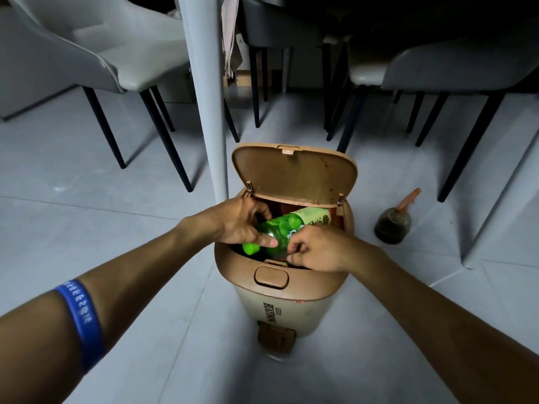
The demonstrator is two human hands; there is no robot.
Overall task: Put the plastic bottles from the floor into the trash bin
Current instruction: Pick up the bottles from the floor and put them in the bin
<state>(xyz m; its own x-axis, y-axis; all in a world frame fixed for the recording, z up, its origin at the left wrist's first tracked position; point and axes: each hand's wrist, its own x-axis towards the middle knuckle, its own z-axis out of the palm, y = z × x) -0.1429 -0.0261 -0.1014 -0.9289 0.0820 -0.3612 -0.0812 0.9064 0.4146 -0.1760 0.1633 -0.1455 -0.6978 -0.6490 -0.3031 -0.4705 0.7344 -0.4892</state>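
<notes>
pushing the green bottle (287, 231) into the open trash bin (280, 290), both hands pinched it, left hand (239, 220) near the cap and right hand (316, 249) at its middle; letting go seemed next, then the brown bottle (392, 227) on the floor.

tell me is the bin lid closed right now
No, the trash bin lid stands open while both hands push a green bottle into it.

A green bottle (287, 231) is showing a pale label; the trash bin (280, 295) is wearing tan over cream; a blue wristband (84, 319) is bearing white lettering.
</notes>
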